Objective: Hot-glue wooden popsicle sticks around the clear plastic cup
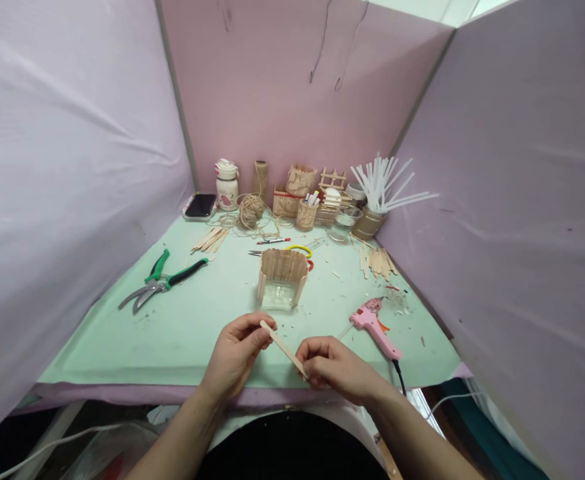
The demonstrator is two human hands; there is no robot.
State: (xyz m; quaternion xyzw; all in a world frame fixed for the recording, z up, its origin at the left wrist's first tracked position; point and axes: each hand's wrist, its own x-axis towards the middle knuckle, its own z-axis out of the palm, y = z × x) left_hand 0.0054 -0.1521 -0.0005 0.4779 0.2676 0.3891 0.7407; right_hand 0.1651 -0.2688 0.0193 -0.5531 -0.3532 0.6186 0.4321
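A flat wooden craft stick (287,349) slants between my two hands over the table's front edge. My left hand (245,347) pinches its upper end between thumb and fingers. The lower end is gripped by my right hand (327,365), its fingers curled closed. Just beyond the hands stands a clear glass container (278,295) with craft sticks set upright around its back and sides; its front is bare glass. To the right lies a pink glue gun (376,328), with a glue stick poking out toward my right hand.
Green-handled pruning shears (159,283) lie at left. Scissors with a yellow handle (299,251) rest behind the container. Loose craft sticks (379,263), a twine ball (249,210), a phone (201,206), a bottle (227,187) and a jar of white glue sticks (369,223) line the back.
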